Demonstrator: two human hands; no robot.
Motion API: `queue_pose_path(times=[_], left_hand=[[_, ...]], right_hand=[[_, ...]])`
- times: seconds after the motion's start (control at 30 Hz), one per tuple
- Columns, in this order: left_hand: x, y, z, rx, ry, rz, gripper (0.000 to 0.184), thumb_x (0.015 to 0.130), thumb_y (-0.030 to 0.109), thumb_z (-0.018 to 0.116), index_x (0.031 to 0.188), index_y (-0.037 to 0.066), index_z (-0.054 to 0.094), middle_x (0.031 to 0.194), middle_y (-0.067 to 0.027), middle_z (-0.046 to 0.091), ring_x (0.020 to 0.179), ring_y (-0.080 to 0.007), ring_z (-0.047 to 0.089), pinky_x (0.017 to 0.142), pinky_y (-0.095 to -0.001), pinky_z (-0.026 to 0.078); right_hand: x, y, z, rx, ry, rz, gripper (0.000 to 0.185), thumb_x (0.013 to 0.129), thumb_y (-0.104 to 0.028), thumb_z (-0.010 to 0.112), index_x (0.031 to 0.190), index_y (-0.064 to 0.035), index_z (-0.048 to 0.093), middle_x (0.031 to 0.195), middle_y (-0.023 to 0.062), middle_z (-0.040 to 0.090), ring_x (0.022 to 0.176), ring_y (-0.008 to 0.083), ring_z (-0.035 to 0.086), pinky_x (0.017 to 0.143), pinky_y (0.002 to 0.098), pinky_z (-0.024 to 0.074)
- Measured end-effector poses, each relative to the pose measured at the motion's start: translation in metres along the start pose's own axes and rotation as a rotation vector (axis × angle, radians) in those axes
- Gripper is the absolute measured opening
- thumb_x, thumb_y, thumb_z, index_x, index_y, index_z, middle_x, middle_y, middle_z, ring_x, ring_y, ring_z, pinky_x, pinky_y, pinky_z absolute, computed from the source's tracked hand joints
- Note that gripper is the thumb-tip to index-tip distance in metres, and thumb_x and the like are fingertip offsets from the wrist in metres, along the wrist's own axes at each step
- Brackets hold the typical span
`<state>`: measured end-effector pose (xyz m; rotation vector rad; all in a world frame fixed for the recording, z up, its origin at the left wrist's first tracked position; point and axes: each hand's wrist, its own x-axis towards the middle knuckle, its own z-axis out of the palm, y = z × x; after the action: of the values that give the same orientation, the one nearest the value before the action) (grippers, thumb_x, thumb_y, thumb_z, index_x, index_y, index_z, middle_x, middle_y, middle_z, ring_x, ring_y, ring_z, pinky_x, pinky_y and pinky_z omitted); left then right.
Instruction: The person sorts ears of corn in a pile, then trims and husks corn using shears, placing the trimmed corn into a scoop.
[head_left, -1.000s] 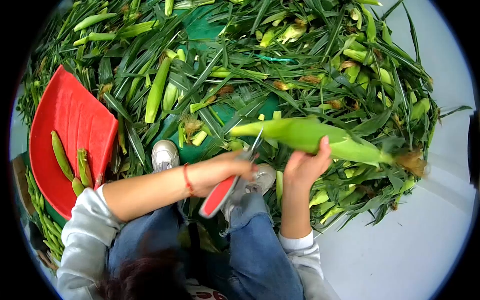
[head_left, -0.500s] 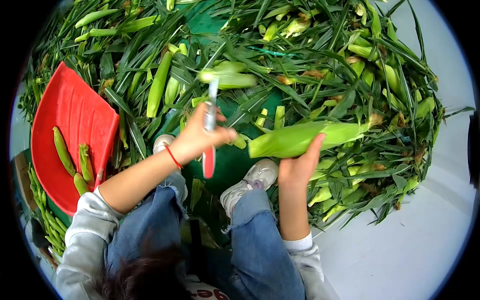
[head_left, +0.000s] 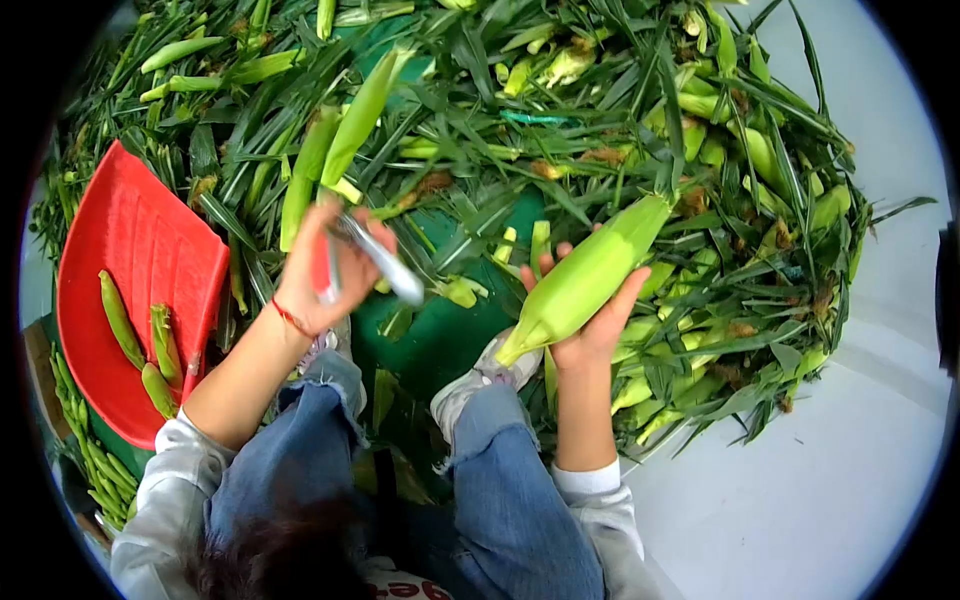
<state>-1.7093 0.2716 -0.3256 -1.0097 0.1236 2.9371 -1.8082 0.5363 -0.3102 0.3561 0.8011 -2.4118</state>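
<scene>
My left hand (head_left: 328, 262), a red band at its wrist, is closed round a red-and-silver cutting tool (head_left: 385, 262), blurred by motion. Just above its fingers a light green corn husk or ear (head_left: 362, 118) stands tilted; whether the fingers touch it I cannot tell. My right hand (head_left: 597, 335), palm up, holds a large green corn ear (head_left: 590, 275) from below. The ear slants, its narrow pale end low and left, its other end up and right beside the leafy pile.
A heap of corn leaves and ears (head_left: 760, 240) spreads across the top and right. At the left lies a red scoop (head_left: 140, 235) with several small green pieces in it. Slim green pieces (head_left: 95, 450) lie below it. My shoes (head_left: 480, 385) rest on the green floor (head_left: 415, 345).
The large ear has tilted, its pale end now lower and nearer me. My left hand and the tool have moved left, away from the ear. The light green piece near that hand has newly appeared there.
</scene>
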Motion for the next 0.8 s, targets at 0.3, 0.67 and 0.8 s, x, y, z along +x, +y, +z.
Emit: queue_pose_path(times=[0.3, 0.67, 0.8], left_hand=[[0.012, -0.027, 0.034, 1.852, -0.638, 0.093, 0.086, 0.066, 0.019, 0.066, 0.132, -0.010, 0.020, 0.118, -0.0279, 0.041, 0.109, -0.0379, 0.047, 0.096, -0.0380, 0.037], [0.022, 0.017, -0.001, 1.528, -0.110, -0.068, 0.058, 0.071, 0.003, 0.058, 0.127, 0.005, 0.041, 0.083, -0.0023, 0.054, 0.076, -0.0155, 0.058, 0.068, -0.0298, 0.049], [0.007, -0.020, -0.005, 1.346, -0.484, -0.158, 0.084, 0.071, 0.003, 0.060, 0.144, 0.008, 0.019, 0.110, -0.0076, 0.046, 0.108, -0.0171, 0.044, 0.092, -0.0304, 0.039]], right_hand=[[-0.029, -0.016, 0.002, -2.053, -0.022, -0.343, 0.065, 0.068, -0.036, 0.076, 0.124, -0.0144, 0.052, 0.098, 0.0099, 0.058, 0.085, 0.0275, 0.062, 0.070, 0.0390, 0.0503], [-0.014, -0.031, -0.018, -1.128, -0.050, 0.000, 0.064, 0.070, -0.023, 0.076, 0.126, -0.0055, 0.049, 0.108, 0.0134, 0.058, 0.096, 0.0305, 0.061, 0.084, 0.0384, 0.0490], [-0.002, -0.007, -0.004, -0.313, -0.114, 0.402, 0.060, 0.090, -0.049, 0.043, 0.127, -0.0021, 0.044, 0.114, 0.0187, 0.057, 0.101, 0.0365, 0.059, 0.081, 0.0443, 0.0513]])
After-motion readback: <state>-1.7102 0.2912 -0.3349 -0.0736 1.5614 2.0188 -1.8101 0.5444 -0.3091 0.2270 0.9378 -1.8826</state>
